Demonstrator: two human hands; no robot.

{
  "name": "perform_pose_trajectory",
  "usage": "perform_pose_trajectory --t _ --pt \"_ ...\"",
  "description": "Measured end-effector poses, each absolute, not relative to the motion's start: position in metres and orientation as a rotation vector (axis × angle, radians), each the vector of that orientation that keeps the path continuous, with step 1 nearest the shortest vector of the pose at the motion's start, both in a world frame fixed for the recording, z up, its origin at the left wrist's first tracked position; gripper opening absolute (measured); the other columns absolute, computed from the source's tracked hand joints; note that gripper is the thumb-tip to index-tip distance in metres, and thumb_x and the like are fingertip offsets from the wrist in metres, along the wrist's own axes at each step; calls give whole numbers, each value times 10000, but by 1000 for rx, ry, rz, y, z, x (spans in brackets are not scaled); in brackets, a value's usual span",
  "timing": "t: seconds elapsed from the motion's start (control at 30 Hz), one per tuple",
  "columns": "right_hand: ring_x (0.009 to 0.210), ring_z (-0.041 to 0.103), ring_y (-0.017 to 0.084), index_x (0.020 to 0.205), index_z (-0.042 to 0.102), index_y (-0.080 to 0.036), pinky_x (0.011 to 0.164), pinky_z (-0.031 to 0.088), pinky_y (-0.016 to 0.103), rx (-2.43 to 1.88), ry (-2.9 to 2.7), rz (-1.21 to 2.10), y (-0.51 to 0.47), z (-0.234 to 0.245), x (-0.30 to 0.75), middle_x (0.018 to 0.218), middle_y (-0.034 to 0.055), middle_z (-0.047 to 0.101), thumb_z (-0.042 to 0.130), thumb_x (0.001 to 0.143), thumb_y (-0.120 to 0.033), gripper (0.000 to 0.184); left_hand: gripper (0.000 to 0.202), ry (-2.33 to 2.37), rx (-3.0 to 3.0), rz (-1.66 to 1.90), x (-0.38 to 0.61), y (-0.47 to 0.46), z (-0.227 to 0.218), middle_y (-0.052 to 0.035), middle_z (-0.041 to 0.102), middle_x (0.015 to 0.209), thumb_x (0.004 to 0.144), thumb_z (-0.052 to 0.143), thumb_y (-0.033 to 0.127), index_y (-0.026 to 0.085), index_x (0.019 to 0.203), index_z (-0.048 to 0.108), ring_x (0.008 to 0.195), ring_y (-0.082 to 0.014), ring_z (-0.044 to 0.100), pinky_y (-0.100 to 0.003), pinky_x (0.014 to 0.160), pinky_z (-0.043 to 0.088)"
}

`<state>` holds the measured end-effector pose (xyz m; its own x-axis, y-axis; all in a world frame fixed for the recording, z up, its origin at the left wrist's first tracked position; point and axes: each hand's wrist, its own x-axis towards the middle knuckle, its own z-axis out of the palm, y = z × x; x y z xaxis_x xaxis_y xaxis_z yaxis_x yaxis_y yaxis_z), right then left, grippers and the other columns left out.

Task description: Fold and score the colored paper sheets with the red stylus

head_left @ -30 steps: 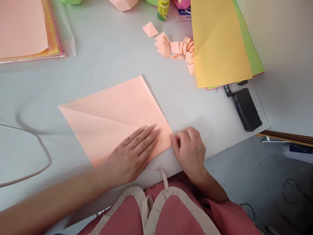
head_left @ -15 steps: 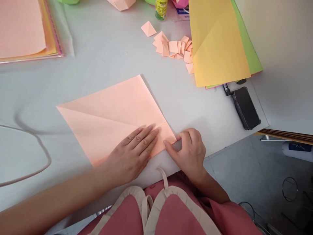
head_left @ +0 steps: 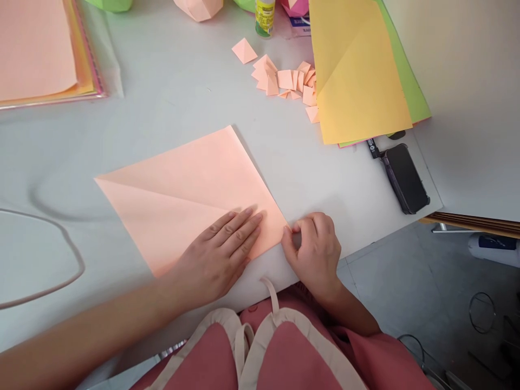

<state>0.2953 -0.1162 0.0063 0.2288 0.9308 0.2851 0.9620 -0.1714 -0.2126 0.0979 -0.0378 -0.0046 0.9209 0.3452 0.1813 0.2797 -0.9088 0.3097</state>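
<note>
A square sheet of peach paper (head_left: 190,168) lies on the white table, with a crease running from its left corner toward my left hand. My left hand (head_left: 223,249) rests flat on the paper's lower right part, fingers stretched out. At the paper's right corner, my right hand (head_left: 311,244) is closed, thumb and index finger pinching that corner. Beyond the sheet lie several small folded peach paper pieces (head_left: 266,76), partly covered by a yellow sheet (head_left: 361,70).
A black phone-like device (head_left: 406,179) lies near the table's right edge. A glue stick (head_left: 265,17) stands at the back beside faceted paper shapes (head_left: 199,8). Stacked coloured paper (head_left: 36,49) is at the far left, and a cable (head_left: 69,238) curves across the left side.
My right thumb has drawn back to the right, closer to the index finger at the paper's corner. My left hand has stayed flat in place. The view has shifted slightly.
</note>
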Motion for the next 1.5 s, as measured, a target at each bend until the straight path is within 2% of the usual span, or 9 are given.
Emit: perform_pose_trajectory --t 0.27,0.33,0.4,0.53,0.77,0.93,1.03,1.23,1.5 --pt "837 470 216 826 543 -174 655 398 324 -2185 -1771 -109 -120 7 295 870 82 545 524 827 -178 20 569 477 2797 302 97 -37 -7 -129 330 1544 951 431 240 68 1476 296 1462 -296 210 -469 1205 235" --pt "1039 491 291 934 563 -153 800 427 419 -2203 -1771 -106 -121 7 297 1044 144 559 515 837 -202 119 566 471 2799 299 97 -37 -7 -128 321 1548 951 430 243 68 1474 302 1463 -298 205 -471 1205 232" --pt "1257 398 367 1076 550 -121 948 380 533 -2226 -1793 -88 -122 7 299 1247 206 494 495 847 -217 254 565 464 2800 300 96 -36 -6 -130 323 1547 951 433 245 64 1471 308 1463 -300 205 -471 1206 230" --pt "1393 260 390 1307 434 -101 1084 252 629 -2231 -1872 28 -124 6 303 1436 231 355 442 871 -217 451 569 463 2798 321 96 -36 -4 -127 342 1539 954 429 244 66 1477 296 1465 -295 203 -465 1209 222" --pt "1419 254 336 1347 402 -138 1127 219 628 -2153 -1805 185 -127 5 316 1454 202 363 383 919 -207 435 586 461 2799 311 97 -36 -5 -117 321 1549 960 416 256 76 1496 261 1470 -291 187 -461 1211 210" --pt "1440 214 332 1386 341 -150 1111 305 584 -2000 -1848 242 -121 9 313 1484 203 309 471 919 -444 567 577 459 2812 332 97 -36 -5 -124 297 1557 962 423 251 59 1486 278 1469 -293 189 -460 1206 216" --pt "1459 143 366 1406 328 -121 1119 271 606 -2024 -1936 189 -117 6 298 1514 224 266 499 877 -557 707 557 460 2843 377 99 -37 -5 -124 319 1548 966 421 240 65 1480 298 1466 -284 202 -454 1202 235" --pt "1468 89 385 1426 323 -29 1147 197 602 -2214 -1979 124 -119 0 290 1533 264 249 448 893 -574 772 578 452 2863 390 98 -36 -8 -122 305 1553 970 404 245 73 1500 253 1467 -280 200 -452 1196 250" --pt "1468 61 401 1446 320 -65 1124 235 626 -2348 -1851 110 -128 3 323 1544 246 229 416 918 -536 714 562 443 2894 352 97 -36 -8 -118 277 1563 981 381 270 75 1496 269 1469 -279 192 -445 1199 237"
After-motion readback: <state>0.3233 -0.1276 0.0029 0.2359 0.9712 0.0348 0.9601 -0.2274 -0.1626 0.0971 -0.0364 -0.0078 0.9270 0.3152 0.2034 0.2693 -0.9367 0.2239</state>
